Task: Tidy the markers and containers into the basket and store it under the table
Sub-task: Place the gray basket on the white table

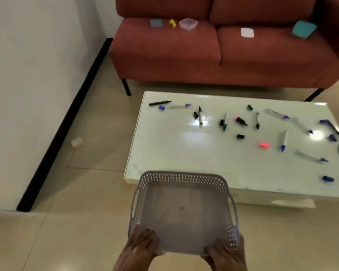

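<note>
**Me:** Both hands are on the basket [184,176]. My left hand [143,245] and right hand [225,255] grip its near wall, one at each corner. It is empty and hangs over the floor, with its far rim just reaching the near edge of the table [184,153].

**Friend:** What could go wrong from here?

**Me:** Biggest thing first: the sofa [164,51]. A clear container [188,24] and other bits sit on its cushions, well apart from the table, so I could easily forget them. Next, the tabletop looks glossy, so if I bump it with the basket, the scattered markers [200,116] may roll off. I'm also holding the basket by one side only, so once it's loaded the far end could dip and spill. Smallest: loose caps, like the pink cap [264,145], might slip out through the lattice wall.

**Friend:** And your grip?

**Me:** Fingers on both hands are curled round that wall and touch nothing else.
</note>
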Tool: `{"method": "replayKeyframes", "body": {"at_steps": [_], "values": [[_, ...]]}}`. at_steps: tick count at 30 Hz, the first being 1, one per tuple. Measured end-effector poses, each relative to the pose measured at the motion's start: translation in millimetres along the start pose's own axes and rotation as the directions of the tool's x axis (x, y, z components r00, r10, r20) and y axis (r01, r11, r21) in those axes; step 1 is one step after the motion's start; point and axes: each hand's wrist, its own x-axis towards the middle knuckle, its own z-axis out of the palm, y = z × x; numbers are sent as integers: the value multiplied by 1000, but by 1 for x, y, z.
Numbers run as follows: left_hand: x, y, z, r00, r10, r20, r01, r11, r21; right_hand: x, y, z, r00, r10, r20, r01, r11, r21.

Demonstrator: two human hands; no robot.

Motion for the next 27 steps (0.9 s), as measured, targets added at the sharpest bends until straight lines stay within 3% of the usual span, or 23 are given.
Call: {"method": "replayKeyframes", "body": {"at_steps": [1,2,3,8,13,19,22,27], "values": [[19,-5,-7,1000,9,-29,-9,1000,7,19,18,-7,994,34,100,-48,989,141],[37,-6,-17,999,35,-18,-35,999,9,46,28,-19,995,55,81,-73,965,251],[53,-6,-29,998,57,-13,-57,998,28,67,36,-22,997,72,-43,-57,961,270],[126,-11,-49,994,83,64,-89,992,91,126,76,-32,997,48,-61,-31,967,252],[182,-12,-39,978,-39,207,12,992,129,166,114,-33,999,19,46,-31,965,261],[219,-2,-23,986,-43,163,10,980,199,193,148,-15,996,-40,77,16,959,282],[233,-4,-17,972,-122,201,78,974,214,203,157,-6,995,-56,84,27,950,311],[245,-3,-13,963,-160,218,136,983,120,212,163,2,990,-64,130,16,941,337]]}}
